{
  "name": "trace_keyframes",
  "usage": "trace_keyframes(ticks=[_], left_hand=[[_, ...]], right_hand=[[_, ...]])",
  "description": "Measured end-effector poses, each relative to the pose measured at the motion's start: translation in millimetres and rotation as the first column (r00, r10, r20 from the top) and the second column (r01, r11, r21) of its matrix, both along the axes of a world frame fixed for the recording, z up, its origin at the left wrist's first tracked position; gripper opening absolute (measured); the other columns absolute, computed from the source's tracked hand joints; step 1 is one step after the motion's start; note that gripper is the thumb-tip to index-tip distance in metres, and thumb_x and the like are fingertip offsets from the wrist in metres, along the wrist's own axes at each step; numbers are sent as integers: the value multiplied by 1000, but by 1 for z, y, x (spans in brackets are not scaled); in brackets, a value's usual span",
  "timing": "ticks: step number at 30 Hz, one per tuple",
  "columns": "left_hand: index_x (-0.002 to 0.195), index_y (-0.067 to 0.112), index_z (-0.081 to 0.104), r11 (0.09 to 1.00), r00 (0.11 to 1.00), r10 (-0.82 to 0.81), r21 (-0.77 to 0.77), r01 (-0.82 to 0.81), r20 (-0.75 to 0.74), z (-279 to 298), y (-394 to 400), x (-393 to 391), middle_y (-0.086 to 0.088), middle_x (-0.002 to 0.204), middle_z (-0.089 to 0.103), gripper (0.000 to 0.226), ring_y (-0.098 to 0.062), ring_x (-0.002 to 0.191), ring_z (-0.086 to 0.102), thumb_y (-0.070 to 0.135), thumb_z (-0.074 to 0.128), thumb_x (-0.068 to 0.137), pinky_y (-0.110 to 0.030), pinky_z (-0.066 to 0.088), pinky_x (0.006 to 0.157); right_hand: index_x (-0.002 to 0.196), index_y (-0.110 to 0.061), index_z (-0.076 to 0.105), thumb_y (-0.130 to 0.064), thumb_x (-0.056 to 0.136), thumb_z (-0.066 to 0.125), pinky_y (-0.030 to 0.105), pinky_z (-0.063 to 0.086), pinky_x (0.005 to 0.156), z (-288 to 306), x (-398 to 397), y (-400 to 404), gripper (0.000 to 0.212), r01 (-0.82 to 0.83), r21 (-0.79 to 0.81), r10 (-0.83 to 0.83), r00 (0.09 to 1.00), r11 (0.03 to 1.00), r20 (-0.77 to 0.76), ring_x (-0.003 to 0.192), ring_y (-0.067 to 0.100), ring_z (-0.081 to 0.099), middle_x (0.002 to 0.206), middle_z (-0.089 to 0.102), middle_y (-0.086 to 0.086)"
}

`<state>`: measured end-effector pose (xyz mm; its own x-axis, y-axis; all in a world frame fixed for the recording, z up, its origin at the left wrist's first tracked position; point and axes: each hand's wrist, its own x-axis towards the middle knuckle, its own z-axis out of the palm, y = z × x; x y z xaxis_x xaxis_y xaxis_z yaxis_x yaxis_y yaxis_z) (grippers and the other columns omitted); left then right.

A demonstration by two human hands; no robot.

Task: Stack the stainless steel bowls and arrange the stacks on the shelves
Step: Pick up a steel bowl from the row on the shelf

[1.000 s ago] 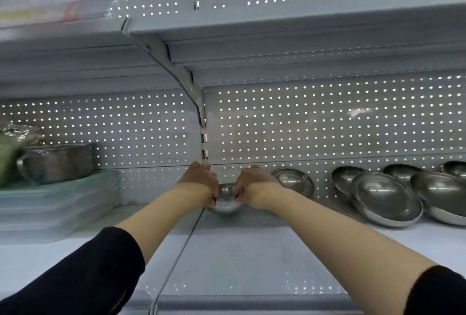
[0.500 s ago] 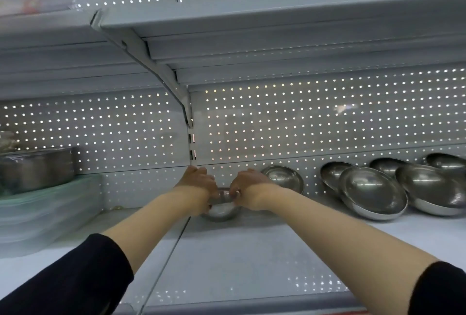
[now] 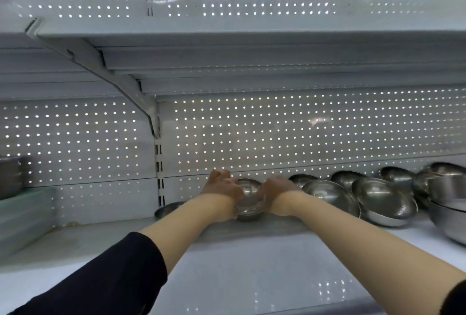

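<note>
Hands at the back of the shelf (image 3: 239,277), both arms stretched forward, dark sleeves pushed up the forearms. Left hand (image 3: 222,187) and right hand (image 3: 278,188) clasp a small stack of stainless steel bowls (image 3: 249,201) from either side, fingers curled round the rims. The stack stands upright on the shelf, close to the perforated back panel (image 3: 290,133); several nested rims show at its lower part, exact count unclear.

Left of the stack, just beside the left forearm: one small steel bowl (image 3: 167,210), half hidden, near the slotted upright (image 3: 158,163).

Right of the stack: a row of loose steel bowls (image 3: 330,196) tipped on edge, overlapping, leaning toward the back panel. Farther right of the stack, at the frame edge, a large steel basin (image 3: 451,221), cut off by the edge.

Well left of the stack: a pile of pale translucent trays (image 3: 25,216) with a steel pot (image 3: 10,176) on top, only partly in frame.

Above the stack: underside of the upper shelf (image 3: 252,37), carried on a slanted bracket (image 3: 113,80) that meets the upright. Light shines through the holes of the back panel both above and below that shelf.
</note>
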<state>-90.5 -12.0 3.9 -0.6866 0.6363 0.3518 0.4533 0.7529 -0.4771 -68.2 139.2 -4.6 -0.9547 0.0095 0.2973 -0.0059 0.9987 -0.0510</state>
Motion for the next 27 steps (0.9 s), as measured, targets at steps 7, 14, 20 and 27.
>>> trace_keyframes(ticks=[7,14,20,27], left_hand=[[120,25,58,997,999,52,-63,-52,-7,-8,20,-14,2,124,52,42,-21,121,35,40,63,82,-33,23,99],[115,22,62,997,999,38,-62,-38,-11,-19,26,-30,0,119,56,30,-23,123,35,18,57,85,-33,23,96],[111,18,61,997,999,12,-79,-16,-42,-25,30,-37,-3,115,60,29,-25,119,38,11,52,84,-35,25,94],[107,15,63,997,993,14,-72,-23,-121,-31,36,-52,-3,113,62,29,-24,118,41,7,47,84,-34,26,95]], right_hand=[[121,-13,60,-7,84,54,37,45,98,-10,-10,4,38,-20,63,18,999,998,33,120,28,48,126,57,8],[125,-12,58,-3,88,51,33,41,101,-22,-22,3,39,-57,111,53,998,992,36,127,27,41,130,54,9],[113,-8,64,-1,86,53,36,45,97,-26,-28,1,31,-101,171,97,995,980,30,120,31,45,124,59,11],[118,-9,60,0,87,54,42,44,98,-26,-29,3,33,-120,148,120,993,982,11,126,30,36,129,52,12]])
